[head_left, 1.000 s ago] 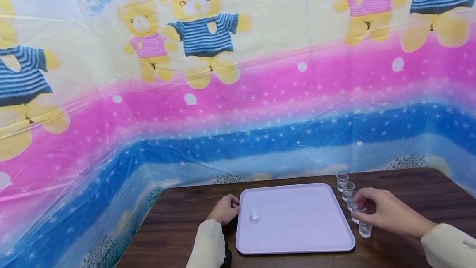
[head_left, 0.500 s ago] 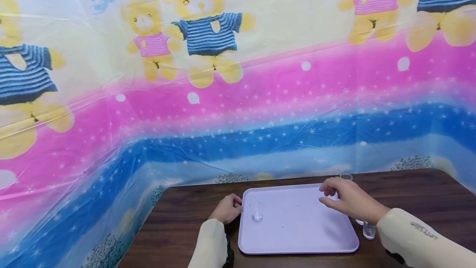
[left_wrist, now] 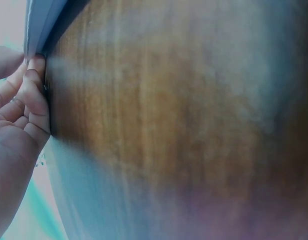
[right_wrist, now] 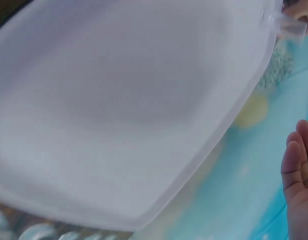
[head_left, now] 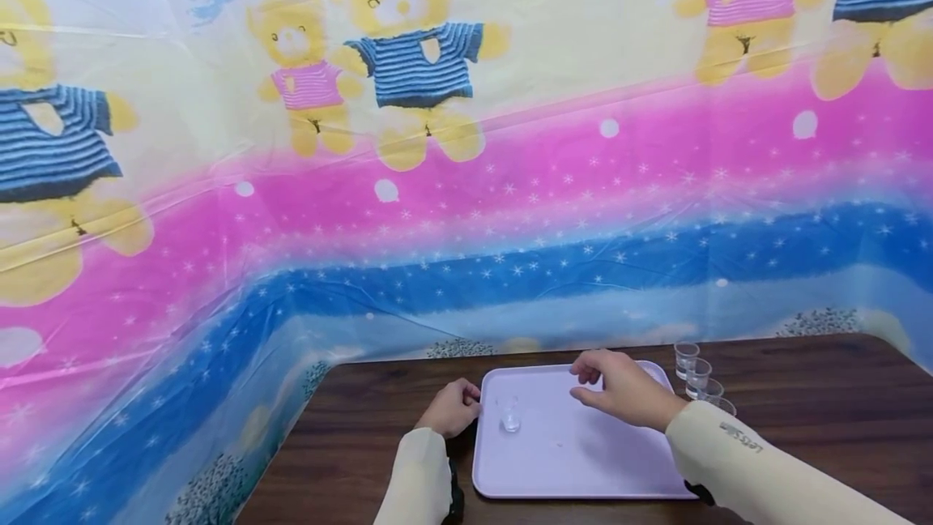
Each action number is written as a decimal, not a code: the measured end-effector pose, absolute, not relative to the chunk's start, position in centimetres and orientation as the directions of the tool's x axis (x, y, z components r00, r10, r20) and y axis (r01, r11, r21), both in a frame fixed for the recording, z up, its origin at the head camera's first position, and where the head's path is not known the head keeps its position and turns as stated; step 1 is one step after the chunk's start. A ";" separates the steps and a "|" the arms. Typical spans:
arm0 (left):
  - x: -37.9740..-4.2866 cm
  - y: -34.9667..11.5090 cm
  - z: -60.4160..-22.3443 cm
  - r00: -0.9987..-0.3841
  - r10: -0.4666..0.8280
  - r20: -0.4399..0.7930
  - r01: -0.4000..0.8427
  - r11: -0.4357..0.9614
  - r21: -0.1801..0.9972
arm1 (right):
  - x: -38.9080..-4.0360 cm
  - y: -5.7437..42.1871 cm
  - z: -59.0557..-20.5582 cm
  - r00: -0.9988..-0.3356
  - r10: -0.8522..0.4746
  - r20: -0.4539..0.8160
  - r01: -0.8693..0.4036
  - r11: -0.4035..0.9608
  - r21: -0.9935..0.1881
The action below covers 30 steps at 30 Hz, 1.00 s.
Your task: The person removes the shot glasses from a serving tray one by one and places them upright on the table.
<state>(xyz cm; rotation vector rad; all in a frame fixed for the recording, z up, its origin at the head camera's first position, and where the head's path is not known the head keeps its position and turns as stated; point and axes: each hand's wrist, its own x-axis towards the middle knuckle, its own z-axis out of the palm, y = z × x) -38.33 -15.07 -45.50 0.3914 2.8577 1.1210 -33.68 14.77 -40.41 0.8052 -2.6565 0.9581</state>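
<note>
My right hand (head_left: pixel 619 386) hovers over the right half of a pale lilac tray (head_left: pixel 554 468), thumb and fingers bent and apart, with no object clearly visible between them. In the right wrist view only some fingers (right_wrist: pixel 295 160) show at the edge. My left hand (head_left: pixel 452 407) pinches the left rim of the tray, as the left wrist view also shows. One small clear shot glass (head_left: pixel 510 418) stands on the tray near that rim. Several more clear shot glasses (head_left: pixel 697 379) line the table right of the tray; the right sleeve hides the near end of the row.
A dark wood table (head_left: pixel 809 395) carries the tray and glasses. A cloth hanging (head_left: pixel 539 185) with printed bears and pink and blue bands rises behind its back edge and at the sides.
My right hand has moved left from the row of shot glasses to above the tray. My left hand stays at the left rim. The scene has shifted slightly right in the head view.
</note>
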 end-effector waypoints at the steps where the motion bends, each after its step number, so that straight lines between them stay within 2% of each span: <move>1: -38.3 -15.1 -45.5 -0.967 0.249 0.046 0.214 0.706 0.675 | -33.8 14.2 -40.5 -0.831 -0.429 0.354 -0.557 0.634 -0.537; 9: -38.3 -15.1 -45.4 -0.971 0.238 0.036 0.199 0.707 0.679 | -34.5 10.8 -41.6 -0.841 -0.457 0.289 -0.534 0.616 -0.579; 18: -38.6 -15.2 -45.7 -0.968 0.245 0.063 0.223 0.711 0.667 | -34.8 7.7 -42.4 -0.802 -0.504 0.322 -0.589 0.573 -0.570; 30: -38.6 -15.2 -45.8 -0.971 0.233 0.047 0.204 0.713 0.670 | -34.9 6.3 -43.0 -0.805 -0.497 0.323 -0.586 0.586 -0.559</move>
